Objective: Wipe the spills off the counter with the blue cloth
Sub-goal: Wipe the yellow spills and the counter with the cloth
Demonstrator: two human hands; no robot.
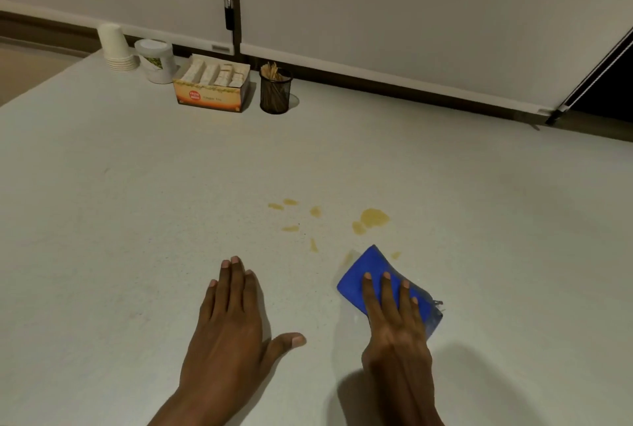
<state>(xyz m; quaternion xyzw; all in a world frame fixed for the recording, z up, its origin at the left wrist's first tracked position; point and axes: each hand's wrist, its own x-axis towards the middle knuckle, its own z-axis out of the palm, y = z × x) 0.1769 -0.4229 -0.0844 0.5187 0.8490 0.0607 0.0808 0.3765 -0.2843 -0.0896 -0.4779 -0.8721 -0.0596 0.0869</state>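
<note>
My right hand [397,319] lies flat, fingers spread, pressing the cloth [373,275] on the bench [137,220] just short of the spills [375,216]. My left hand [229,326] rests open, empty. Wiping is barely begun; next I should push the cloth forward through them.

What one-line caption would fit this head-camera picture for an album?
Right hand presses a blue cloth beside yellow spills on the counter; left hand rests flat.
</note>
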